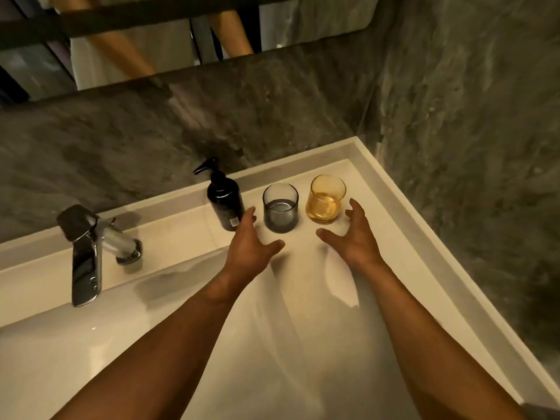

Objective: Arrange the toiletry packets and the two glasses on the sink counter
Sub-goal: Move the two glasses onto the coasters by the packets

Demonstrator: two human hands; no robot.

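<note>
left hand [248, 241], right hand [353, 234]: fingers spread, empty, flanking grey glass [280, 207], amber glass [326, 199]; grip low, seemingly untouched.

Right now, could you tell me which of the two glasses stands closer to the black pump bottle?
The grey glass. It stands between the pump bottle and the amber glass, which sits farther right, towards the counter's corner.

1. A bathroom; a white sink counter [403, 207] sits in a corner of grey stone-look wall [454, 116].
2. A chrome tap [91, 253] over the basin; a dark pump bottle [225, 201] beside it; a mirror [136, 40] above.
</note>
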